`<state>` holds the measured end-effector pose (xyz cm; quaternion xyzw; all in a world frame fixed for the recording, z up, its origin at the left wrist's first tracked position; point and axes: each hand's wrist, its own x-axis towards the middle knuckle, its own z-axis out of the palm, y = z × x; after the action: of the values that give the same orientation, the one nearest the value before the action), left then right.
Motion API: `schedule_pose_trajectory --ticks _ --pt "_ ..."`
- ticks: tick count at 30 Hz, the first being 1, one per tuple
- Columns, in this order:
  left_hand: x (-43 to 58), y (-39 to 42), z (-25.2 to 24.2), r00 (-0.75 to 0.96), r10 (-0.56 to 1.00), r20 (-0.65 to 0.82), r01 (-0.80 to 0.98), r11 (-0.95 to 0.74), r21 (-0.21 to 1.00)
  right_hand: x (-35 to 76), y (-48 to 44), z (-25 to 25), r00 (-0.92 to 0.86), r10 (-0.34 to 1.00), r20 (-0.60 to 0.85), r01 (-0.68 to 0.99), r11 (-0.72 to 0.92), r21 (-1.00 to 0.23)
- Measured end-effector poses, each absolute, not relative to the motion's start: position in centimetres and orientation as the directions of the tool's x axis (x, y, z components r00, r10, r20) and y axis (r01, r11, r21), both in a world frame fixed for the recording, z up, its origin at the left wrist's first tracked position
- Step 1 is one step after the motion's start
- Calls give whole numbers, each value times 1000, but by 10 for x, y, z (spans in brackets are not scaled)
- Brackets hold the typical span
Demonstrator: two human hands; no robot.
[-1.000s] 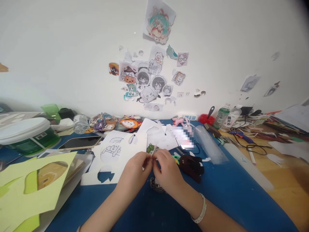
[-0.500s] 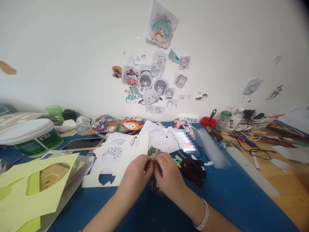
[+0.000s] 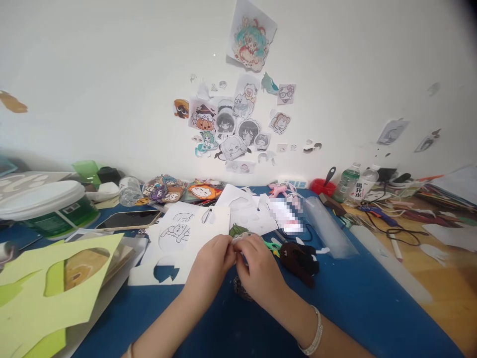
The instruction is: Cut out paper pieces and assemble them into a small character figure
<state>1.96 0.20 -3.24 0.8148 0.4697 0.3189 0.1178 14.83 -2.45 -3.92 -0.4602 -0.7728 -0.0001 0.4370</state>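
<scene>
- We see the left hand (image 3: 213, 256) and right hand (image 3: 261, 262) meeting, fingertips narrowed on a small pale piece (image 3: 243, 234), mostly hidden by fingers.
- We place this piece above the blue counter (image 3: 335, 303), just before a green item (image 3: 236, 229).
- Below the right hand we note a dark patterned item (image 3: 241, 289), partly covered.
- Right of the hands: a dark brown item (image 3: 296, 261) beside a green handle (image 3: 273, 246).
- Left: a white cut sheet (image 3: 203, 231).
</scene>
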Motion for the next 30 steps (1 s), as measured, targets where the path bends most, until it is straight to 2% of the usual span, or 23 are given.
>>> schedule_pose_trajectory --ticks 7,10,13,21,25,30 --pt "21 -1 -25 285 901 326 599 -433 674 151 -23 -38 -95 714 693 693 547 -469" --pt "20 -4 -23 273 909 315 569 -416 709 152 -23 -37 -59 703 709 670 554 -494" --pt "20 -5 -24 293 892 343 551 -451 702 152 -23 -36 -44 699 713 675 547 -495" --pt "22 -8 -28 352 810 470 565 -584 583 150 -25 -36 -31 681 731 687 546 -479" --pt "22 -8 -29 341 820 460 561 -570 601 151 -25 -35 -5 710 704 673 524 -523" --pt "23 -9 -28 299 874 382 545 -485 683 151 -26 -32 -2 740 672 643 515 -566"
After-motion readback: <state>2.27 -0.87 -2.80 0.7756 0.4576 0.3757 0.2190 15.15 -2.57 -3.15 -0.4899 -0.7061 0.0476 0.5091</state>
